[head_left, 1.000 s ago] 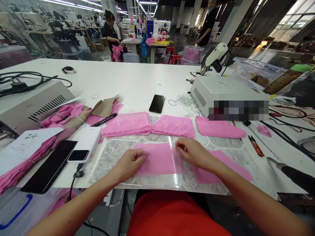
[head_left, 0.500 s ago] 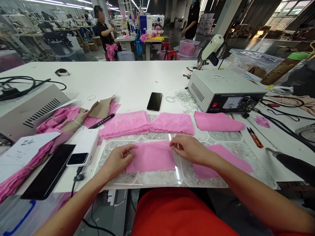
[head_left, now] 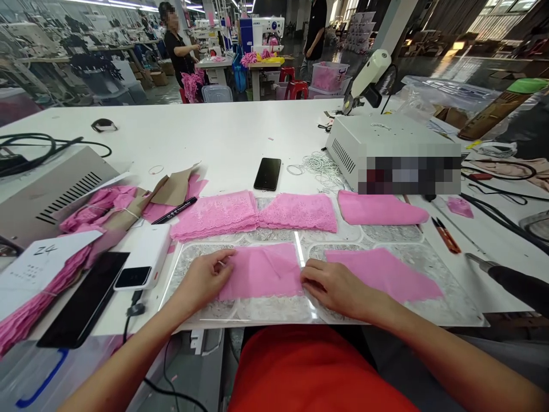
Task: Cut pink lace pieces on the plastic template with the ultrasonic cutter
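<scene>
A pink fabric piece (head_left: 263,272) lies flat on the clear patterned mat (head_left: 266,310) between my hands. My left hand (head_left: 210,277) has its fingers pinched together at the piece's upper left edge. Lower down on the opposite edge rests my right hand (head_left: 330,286), fingers curled and closed at the fabric's border. Right of it lies another pink piece (head_left: 386,273). Behind them are a stack of pink lace (head_left: 217,214), a second lace stack (head_left: 299,213) and a smooth pink stack (head_left: 380,208).
A black phone (head_left: 267,174) lies behind the lace. A grey box (head_left: 390,134) stands at the right, near orange snips (head_left: 446,236) and a black-handled tool (head_left: 514,284). A white power bank (head_left: 148,257) and dark tablet (head_left: 86,300) are at the left.
My right hand has moved down along the fabric's right edge, from its upper corner. My left hand has barely moved. The view has shifted slightly.
</scene>
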A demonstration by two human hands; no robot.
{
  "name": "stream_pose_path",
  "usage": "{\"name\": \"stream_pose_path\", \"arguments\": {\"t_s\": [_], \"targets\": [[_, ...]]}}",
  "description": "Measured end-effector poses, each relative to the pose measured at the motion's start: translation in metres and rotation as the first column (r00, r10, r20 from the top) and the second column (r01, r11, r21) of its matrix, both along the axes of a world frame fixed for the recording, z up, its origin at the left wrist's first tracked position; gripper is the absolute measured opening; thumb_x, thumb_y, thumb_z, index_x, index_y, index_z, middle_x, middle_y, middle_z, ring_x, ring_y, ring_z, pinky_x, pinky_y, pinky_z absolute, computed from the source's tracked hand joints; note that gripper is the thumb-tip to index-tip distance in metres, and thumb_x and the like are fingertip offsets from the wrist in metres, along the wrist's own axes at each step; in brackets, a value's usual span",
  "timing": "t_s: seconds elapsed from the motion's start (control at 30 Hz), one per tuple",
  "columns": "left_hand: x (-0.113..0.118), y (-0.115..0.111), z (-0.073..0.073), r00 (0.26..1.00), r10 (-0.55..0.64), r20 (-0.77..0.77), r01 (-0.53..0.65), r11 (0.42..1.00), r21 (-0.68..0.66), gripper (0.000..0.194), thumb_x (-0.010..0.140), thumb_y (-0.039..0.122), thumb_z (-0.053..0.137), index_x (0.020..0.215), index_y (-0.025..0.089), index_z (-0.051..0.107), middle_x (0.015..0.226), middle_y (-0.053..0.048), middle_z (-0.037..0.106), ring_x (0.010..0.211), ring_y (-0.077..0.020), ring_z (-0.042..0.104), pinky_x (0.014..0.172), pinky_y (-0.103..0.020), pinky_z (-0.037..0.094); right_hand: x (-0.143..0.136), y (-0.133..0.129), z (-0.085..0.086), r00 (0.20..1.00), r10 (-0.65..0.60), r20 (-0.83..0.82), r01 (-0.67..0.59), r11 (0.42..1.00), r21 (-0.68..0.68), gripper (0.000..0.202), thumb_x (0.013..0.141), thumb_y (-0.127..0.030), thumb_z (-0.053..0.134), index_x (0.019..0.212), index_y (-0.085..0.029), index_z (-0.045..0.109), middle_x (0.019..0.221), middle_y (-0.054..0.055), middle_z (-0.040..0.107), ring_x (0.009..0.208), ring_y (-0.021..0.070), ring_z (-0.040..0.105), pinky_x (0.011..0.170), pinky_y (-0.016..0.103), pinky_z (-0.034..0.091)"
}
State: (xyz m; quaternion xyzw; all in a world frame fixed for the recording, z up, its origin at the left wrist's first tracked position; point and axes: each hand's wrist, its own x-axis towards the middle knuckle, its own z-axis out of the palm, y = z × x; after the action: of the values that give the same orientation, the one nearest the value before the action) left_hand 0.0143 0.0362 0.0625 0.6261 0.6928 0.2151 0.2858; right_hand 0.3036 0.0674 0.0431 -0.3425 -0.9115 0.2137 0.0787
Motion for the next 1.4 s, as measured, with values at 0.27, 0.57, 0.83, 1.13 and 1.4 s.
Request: {"name": "stream_pose_path", "arguments": {"t_s": [0.27,0.57,0.83,1.13,1.4], "targets": [[-0.007,0.003,-0.007,0.986,-0.080,-0.149,0.098,0.989,0.114,0.038,0.081,0.034,0.048,0.109,0.017,0.069,0.088,-0.005,0.072,0.064,-0.0166,0.061,0.065,-0.028,0.051,-0.002,-0.006,0.001,0.999,0.032,0.007,-0.032,0.999,0.023,0.017,0.091,-0.015,0.046,0.082,-0.017,0.060,0.081,0.004,0.063,0.067,0.0131,0.055,0.059,0.025,0.040],[-0.002,-0.007,-0.020,0.835,-0.254,-0.489,0.510,0.690,0.513,0.027,0.094,0.019,0.047,0.112,0.020,0.066,0.115,-0.010,0.065,0.106,-0.0237,0.062,0.091,-0.039,0.052,-0.009,-0.009,-0.002,0.996,0.061,-0.070,-0.054,0.994,0.097,0.017,0.089,-0.014,0.050,0.093,-0.018,0.067,0.083,0.004,0.068,0.067,0.0121,0.060,0.057,0.024,0.037],[-0.003,-0.002,-0.033,0.659,-0.414,-0.628,0.735,0.534,0.419,0.033,0.096,0.023,0.047,0.126,0.021,0.061,0.129,-0.010,0.062,0.119,-0.0243,0.059,0.107,-0.043,0.044,-0.002,0.009,0.013,0.930,-0.334,0.154,0.326,0.942,0.073,0.029,0.093,-0.021,0.045,0.115,-0.013,0.061,0.082,0.010,0.073,0.068,0.0211,0.066,0.056,0.029,0.038],[0.043,0.002,-0.018,0.574,-0.555,-0.602,0.815,0.457,0.356,0.034,0.099,0.017,0.040,0.127,0.019,0.059,0.133,-0.008,0.060,0.129,-0.0216,0.051,0.112,-0.041,0.036,0.112,-0.005,0.000,0.828,-0.449,-0.337,0.488,0.872,0.038,0.020,0.091,-0.024,0.052,0.094,-0.022,0.071,0.088,0.004,0.074,0.078,0.0152,0.068,0.068,0.027,0.053],[0.139,0.038,-0.023,0.356,-0.765,-0.537,0.934,0.305,0.184,0.045,0.101,0.036,0.040,0.143,0.020,0.043,0.152,-0.010,0.038,0.143,-0.0328,0.029,0.116,-0.056,0.021,0.169,-0.028,-0.016,0.728,-0.544,-0.416,0.677,0.663,0.318,0.019,0.090,-0.019,0.054,0.097,-0.021,0.071,0.095,0.008,0.072,0.092,0.0196,0.068,0.083,0.035,0.057]]}}
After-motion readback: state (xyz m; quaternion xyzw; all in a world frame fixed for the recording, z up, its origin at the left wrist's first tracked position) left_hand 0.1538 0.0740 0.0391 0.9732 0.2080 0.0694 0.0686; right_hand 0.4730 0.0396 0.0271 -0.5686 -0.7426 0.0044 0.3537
